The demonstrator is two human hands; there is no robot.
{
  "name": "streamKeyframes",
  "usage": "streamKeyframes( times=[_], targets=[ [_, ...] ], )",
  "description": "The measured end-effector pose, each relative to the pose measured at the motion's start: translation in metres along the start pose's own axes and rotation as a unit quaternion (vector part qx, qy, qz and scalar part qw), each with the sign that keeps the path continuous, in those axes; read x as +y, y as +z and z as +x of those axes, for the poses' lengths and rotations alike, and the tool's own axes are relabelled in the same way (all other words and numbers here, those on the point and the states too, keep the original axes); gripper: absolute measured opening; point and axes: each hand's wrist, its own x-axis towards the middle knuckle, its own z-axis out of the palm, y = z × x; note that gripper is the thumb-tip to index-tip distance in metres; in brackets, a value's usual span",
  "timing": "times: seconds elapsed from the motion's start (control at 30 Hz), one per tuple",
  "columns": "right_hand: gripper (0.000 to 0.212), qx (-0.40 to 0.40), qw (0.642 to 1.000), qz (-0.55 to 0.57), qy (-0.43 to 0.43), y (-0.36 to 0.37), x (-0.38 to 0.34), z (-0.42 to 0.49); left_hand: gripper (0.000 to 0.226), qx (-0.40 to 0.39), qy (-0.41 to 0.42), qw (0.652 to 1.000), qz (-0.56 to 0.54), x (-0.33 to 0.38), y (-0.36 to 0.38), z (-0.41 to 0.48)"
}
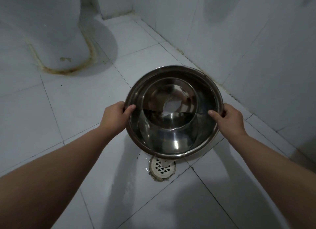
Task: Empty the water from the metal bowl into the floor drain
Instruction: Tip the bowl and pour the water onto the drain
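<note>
Left hand and right hand each pinch the rim of the tilted metal bowl, its near lip above the white floor drain.

The bowl is hanging tilted above the floor, its near rim sitting just over the far edge of the drain and covering part of the grate, so the way down to the drain is lying open only from the near side. The left hand and right hand are gripping opposite sides of the rim, taking up the room beside it. The wall is running close along the right of the bowl, leaving little room there. The toilet base is standing well apart at the far left, with bare tiled floor lying open between it and the bowl.
</note>
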Motion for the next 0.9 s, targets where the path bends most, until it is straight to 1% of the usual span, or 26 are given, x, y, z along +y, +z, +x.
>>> streamKeyframes(
  times=[0.13, 0.27, 0.37, 0.57, 0.9],
  targets=[
    [0.028, -0.006, 1.000, 0.003, -0.005, -0.0004, -0.0011, -0.0006, 0.032, -0.014, -0.004, 1.000, -0.013, 0.0003, -0.0011, -0.0006],
    [0.025, -0.014, 1.000, 0.006, -0.005, -0.0006, -0.0017, -0.0026, 0.034, -0.023, -0.012, 0.999, -0.035, -0.0041, -0.0031, 0.0005],
    [0.025, -0.018, 1.000, 0.004, -0.008, -0.0008, -0.0010, -0.0037, 0.030, -0.027, -0.018, 0.998, -0.050, -0.0074, -0.0044, 0.0014],
    [0.029, -0.016, 1.000, -0.003, -0.006, -0.0018, -0.0002, -0.0046, 0.023, -0.036, -0.020, 0.998, -0.056, -0.0074, -0.0061, 0.0018],
    [0.023, -0.026, 1.000, -0.001, -0.001, -0.0033, -0.0028, -0.0080, 0.018, -0.044, -0.010, 0.998, -0.046, -0.0073, -0.0069, 0.0006]
  ],
)
